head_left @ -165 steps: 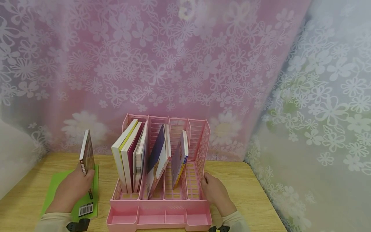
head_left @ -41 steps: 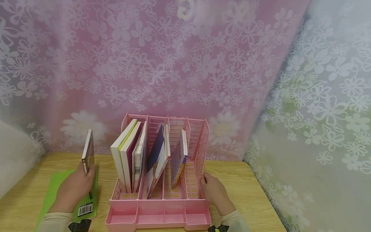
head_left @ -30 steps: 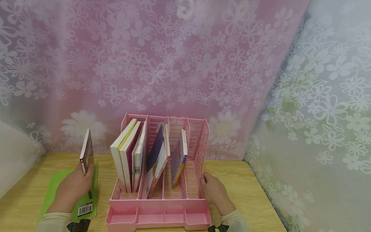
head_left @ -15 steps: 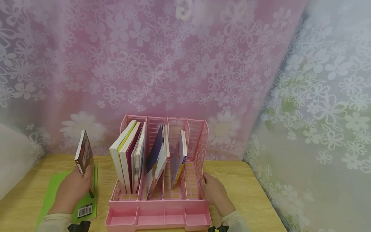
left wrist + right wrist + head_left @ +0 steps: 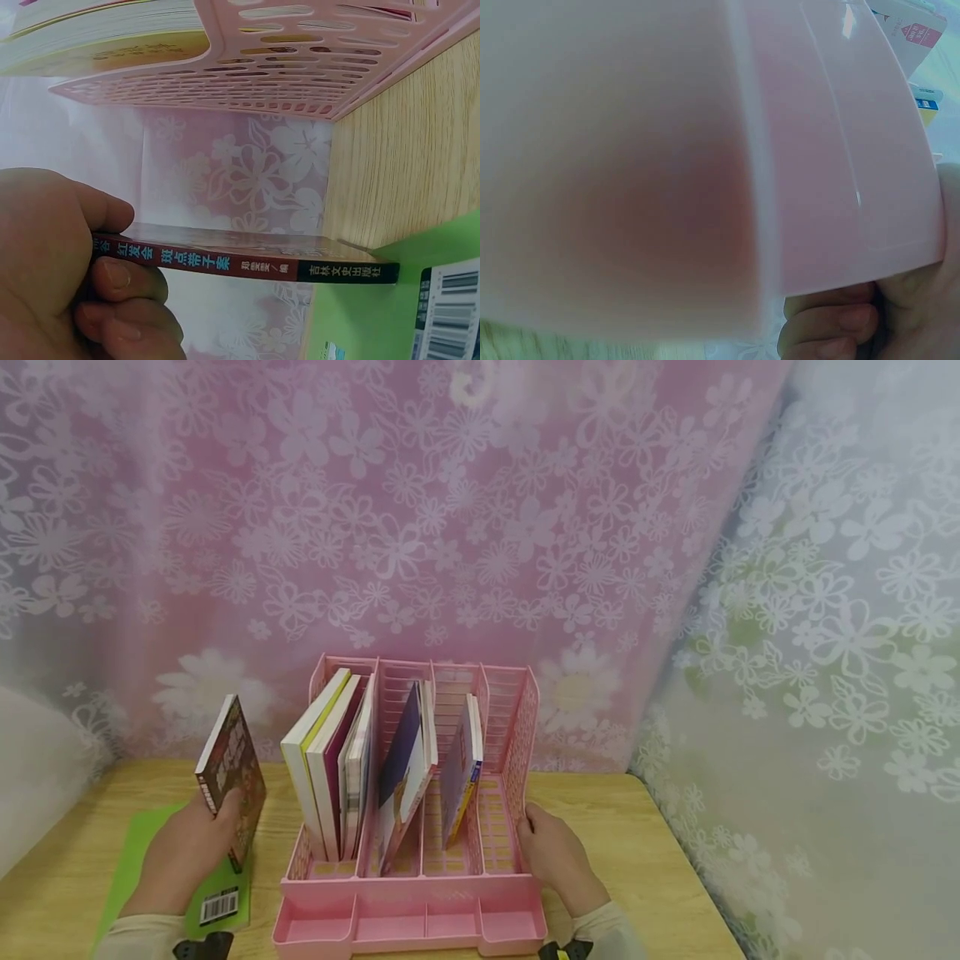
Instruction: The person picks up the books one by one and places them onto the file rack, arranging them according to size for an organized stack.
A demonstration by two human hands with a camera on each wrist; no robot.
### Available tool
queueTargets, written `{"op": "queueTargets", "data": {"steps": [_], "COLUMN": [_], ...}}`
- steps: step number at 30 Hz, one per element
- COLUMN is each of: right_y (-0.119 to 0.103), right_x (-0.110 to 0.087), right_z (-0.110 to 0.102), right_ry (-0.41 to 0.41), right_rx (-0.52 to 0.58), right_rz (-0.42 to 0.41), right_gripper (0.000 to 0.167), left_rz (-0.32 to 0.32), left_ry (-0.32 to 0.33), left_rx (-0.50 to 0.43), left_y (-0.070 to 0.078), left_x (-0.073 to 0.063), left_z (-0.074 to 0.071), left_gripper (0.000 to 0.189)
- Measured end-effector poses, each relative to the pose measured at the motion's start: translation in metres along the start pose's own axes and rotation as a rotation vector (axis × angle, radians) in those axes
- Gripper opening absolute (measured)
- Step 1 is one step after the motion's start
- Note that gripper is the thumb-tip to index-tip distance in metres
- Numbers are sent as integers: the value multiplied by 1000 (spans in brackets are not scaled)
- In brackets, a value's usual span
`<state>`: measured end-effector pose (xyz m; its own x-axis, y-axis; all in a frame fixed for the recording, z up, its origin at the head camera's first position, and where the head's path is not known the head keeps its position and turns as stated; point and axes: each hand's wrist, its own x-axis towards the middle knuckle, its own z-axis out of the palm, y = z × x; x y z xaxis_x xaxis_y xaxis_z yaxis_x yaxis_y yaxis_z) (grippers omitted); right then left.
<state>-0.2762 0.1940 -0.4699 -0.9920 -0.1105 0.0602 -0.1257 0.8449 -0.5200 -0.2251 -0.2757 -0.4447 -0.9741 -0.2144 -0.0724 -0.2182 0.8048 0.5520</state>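
Observation:
My left hand (image 5: pixel 183 852) pinches a thin dark-covered book (image 5: pixel 242 752), holding it upright and turned a little to the right. In the left wrist view its brown spine (image 5: pixel 225 262) carries blue and white characters; the lower end meets a green book (image 5: pixel 135 843) lying flat with a barcode label, though contact is unclear. My right hand (image 5: pixel 558 860) grips the right side of a pink desk file rack (image 5: pixel 412 889). Curled fingers (image 5: pixel 829 326) show below the rack's blurred pink wall in the right wrist view.
Thick books (image 5: pixel 322 777) stand in the rack's leftmost compartment. A blue-and-white book (image 5: pixel 408 777) leans in the second, and a purple-grey book (image 5: pixel 459 777) in the third. Small trays run along the rack's front. A flowered curtain (image 5: pixel 450 527) hangs behind the wooden table (image 5: pixel 600 810).
The book in my left hand has swung so that more of its front cover faces the head camera. The left hand keeps its grip. The right hand and the rack stay in place.

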Motion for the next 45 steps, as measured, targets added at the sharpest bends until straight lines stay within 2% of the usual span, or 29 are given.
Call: {"op": "queueTargets", "data": {"steps": [5, 11, 15, 19, 26, 28, 32, 36, 39, 42, 45], "right_y": [1, 1, -1, -4, -4, -3, -2, 0, 0, -2, -3], "right_x": [1, 0, -1, -1, -1, -1, -1, -1, -1, -2, -2], "right_z": [1, 2, 1, -1, -1, -1, -1, 0, 0, 1, 1], "right_ry": [3, 3, 5, 7, 4, 4, 11, 17, 15, 10, 8], "right_rx": [2, 14, 3, -10, -20, -19, -20, -28, -25, -9, 5], "right_rz": [1, 17, 25, 20, 24, 22, 18, 20, 22, 22, 19], "right_gripper": [29, 29, 29, 28, 28, 28, 28, 28, 28, 27, 27], "left_rz": [15, 19, -5, -6, -36, 2, 142, 372, 529, 602, 609], "left_ry": [8, 66, 181, 348, 491, 560, 731, 881, 964, 1035, 1086], "left_rx": [3, 1, -37, -109, -234, -285, -371, -464, -520, -574, -618], "left_y": [0, 2, 7, 15, 30, 35, 46, 58, 72, 87, 98], "left_x": [0, -2, -7, -13, -25, -29, -36, -42, -51, -65, -80], "left_z": [-1, -1, -1, -2, -7, -7, -9, -14, -20, -24, -24], "left_gripper": [88, 85, 83, 75, 67, 61, 50, 53, 56, 54, 56]}}
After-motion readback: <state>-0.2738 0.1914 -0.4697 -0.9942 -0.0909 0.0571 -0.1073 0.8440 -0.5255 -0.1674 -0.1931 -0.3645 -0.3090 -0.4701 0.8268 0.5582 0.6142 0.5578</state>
